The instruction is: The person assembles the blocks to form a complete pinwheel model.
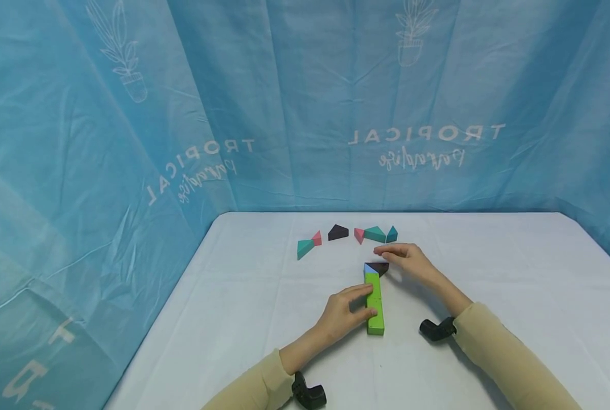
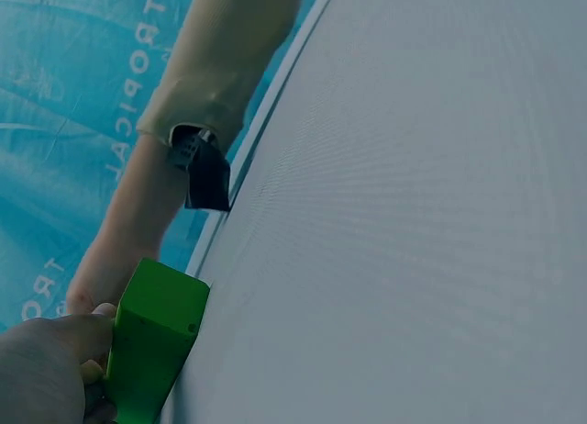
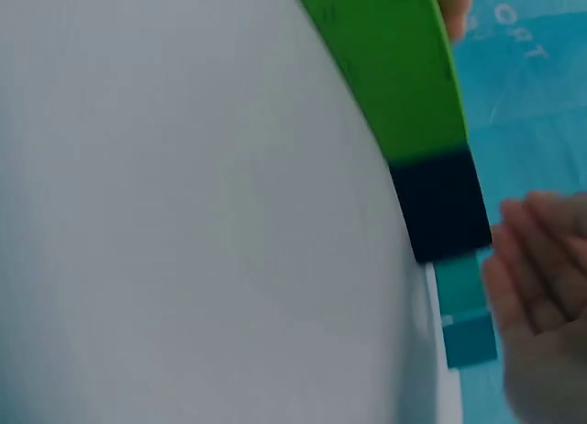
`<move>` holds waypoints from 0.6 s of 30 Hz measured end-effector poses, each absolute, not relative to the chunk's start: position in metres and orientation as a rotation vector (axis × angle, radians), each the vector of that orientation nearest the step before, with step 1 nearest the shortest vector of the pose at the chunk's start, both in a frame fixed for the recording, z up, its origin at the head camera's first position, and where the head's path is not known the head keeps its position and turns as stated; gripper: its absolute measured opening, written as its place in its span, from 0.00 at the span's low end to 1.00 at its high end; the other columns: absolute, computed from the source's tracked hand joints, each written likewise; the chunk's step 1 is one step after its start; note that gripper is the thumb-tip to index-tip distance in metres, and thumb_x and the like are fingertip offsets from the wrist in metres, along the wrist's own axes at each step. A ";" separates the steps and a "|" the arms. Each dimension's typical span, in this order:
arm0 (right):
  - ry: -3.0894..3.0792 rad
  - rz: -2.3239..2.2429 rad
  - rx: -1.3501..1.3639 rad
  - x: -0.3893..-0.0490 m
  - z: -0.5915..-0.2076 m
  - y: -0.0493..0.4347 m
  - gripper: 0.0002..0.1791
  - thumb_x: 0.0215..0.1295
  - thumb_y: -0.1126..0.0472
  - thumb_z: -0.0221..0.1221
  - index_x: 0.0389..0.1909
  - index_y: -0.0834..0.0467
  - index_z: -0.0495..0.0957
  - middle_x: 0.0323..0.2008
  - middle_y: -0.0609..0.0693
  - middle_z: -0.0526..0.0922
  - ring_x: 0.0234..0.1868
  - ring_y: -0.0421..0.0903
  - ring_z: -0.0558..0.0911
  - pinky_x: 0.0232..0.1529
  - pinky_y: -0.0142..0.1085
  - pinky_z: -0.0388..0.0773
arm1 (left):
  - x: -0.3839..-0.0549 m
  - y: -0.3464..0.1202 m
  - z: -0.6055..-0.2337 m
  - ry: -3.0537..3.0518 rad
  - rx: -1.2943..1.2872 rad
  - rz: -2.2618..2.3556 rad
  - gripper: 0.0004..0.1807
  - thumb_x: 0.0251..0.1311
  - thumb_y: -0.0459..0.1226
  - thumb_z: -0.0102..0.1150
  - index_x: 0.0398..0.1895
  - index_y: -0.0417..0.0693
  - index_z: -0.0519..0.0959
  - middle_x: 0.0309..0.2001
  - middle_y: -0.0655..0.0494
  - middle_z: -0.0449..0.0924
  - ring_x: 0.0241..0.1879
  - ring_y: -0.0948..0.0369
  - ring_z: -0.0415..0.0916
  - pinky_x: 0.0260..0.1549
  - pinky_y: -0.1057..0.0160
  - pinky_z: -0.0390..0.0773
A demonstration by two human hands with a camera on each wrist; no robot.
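In the head view, a row of bright green blocks (image 1: 375, 323) stands on the white table. A light blue piece (image 1: 369, 269) and a black angular block (image 1: 383, 268) meet its far end. My left hand (image 1: 338, 313) comes from the left, its thumb and fingertips resting against the green blocks, thumb apart from the fingers. In the left wrist view the fingers touch the side of a green block (image 2: 156, 332). My right hand (image 1: 409, 261) hovers just beyond the black block, fingers extended. The right wrist view shows its fingers (image 3: 532, 259) beside the dark block (image 3: 442, 204), holding nothing.
Along the far part of the white table (image 1: 489, 256) lie a teal piece (image 1: 305, 248) touching a pink one (image 1: 317, 238), another black block (image 1: 338, 232), a pink piece (image 1: 359, 235), a teal piece (image 1: 375, 234) and a darker teal piece (image 1: 392, 234). A blue curtain (image 1: 305, 142) hangs behind.
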State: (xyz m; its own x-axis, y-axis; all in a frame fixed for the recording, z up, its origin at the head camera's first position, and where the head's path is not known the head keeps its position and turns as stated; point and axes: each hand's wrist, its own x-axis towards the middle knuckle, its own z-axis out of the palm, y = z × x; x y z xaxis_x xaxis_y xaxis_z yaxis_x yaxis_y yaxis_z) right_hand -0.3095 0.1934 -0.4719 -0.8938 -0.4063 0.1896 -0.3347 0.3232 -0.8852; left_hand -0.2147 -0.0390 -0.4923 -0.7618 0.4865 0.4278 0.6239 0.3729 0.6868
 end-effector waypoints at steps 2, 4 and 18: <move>2.493 -1.711 -0.687 -0.316 -0.466 0.199 0.19 0.70 0.57 0.54 0.56 0.63 0.76 0.54 0.57 0.78 0.57 0.51 0.74 0.56 0.39 0.72 | -0.215 -0.039 -0.492 -2.474 -1.006 -1.339 0.27 0.56 0.41 0.66 0.58 0.39 0.75 0.58 0.52 0.75 0.59 0.60 0.69 0.57 0.64 0.68; 2.488 -1.768 -0.660 -0.325 -0.460 0.205 0.18 0.70 0.59 0.54 0.57 0.63 0.75 0.56 0.58 0.77 0.58 0.53 0.73 0.55 0.34 0.72 | -0.215 -0.039 -0.493 -2.470 -1.008 -1.324 0.27 0.56 0.42 0.66 0.58 0.39 0.75 0.58 0.53 0.75 0.59 0.60 0.69 0.57 0.65 0.68; 2.503 -1.821 -0.426 -0.368 -0.471 0.227 0.21 0.71 0.63 0.51 0.62 0.65 0.69 0.62 0.62 0.69 0.63 0.57 0.67 0.62 0.50 0.63 | -0.213 -0.040 -0.493 -2.469 -1.004 -1.341 0.27 0.56 0.41 0.66 0.58 0.39 0.75 0.58 0.53 0.75 0.60 0.61 0.69 0.58 0.65 0.67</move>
State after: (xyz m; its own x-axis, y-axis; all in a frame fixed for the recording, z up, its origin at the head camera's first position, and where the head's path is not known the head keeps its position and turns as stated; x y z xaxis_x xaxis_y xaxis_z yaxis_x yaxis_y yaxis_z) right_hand -0.3683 0.2268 -0.4709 -0.9626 -0.2287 0.1451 -0.2084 0.2834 -0.9361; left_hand -0.2133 -0.0400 -0.4935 -0.7623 0.4829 0.4309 0.6243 0.3733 0.6862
